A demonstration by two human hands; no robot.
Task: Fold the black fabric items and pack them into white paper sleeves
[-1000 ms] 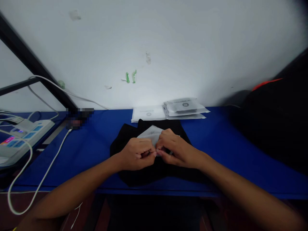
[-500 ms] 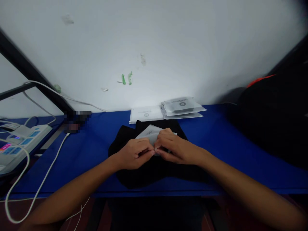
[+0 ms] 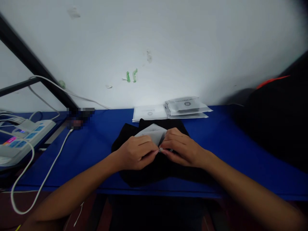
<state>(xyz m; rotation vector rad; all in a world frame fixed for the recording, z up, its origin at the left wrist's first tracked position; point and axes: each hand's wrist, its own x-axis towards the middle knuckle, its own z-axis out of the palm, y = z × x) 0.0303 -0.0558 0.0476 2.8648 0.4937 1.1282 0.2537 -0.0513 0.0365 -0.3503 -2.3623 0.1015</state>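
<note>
A stack of white packets (image 3: 185,107) was laid at the back of the blue counter (image 3: 96,150), against the white wall (image 3: 168,48) (smeared with green). A power strip (image 3: 22,138) was set far left, a white cable (image 3: 45,176) was draped beside it, and a black bag (image 3: 276,118) was placed at the right.
</note>
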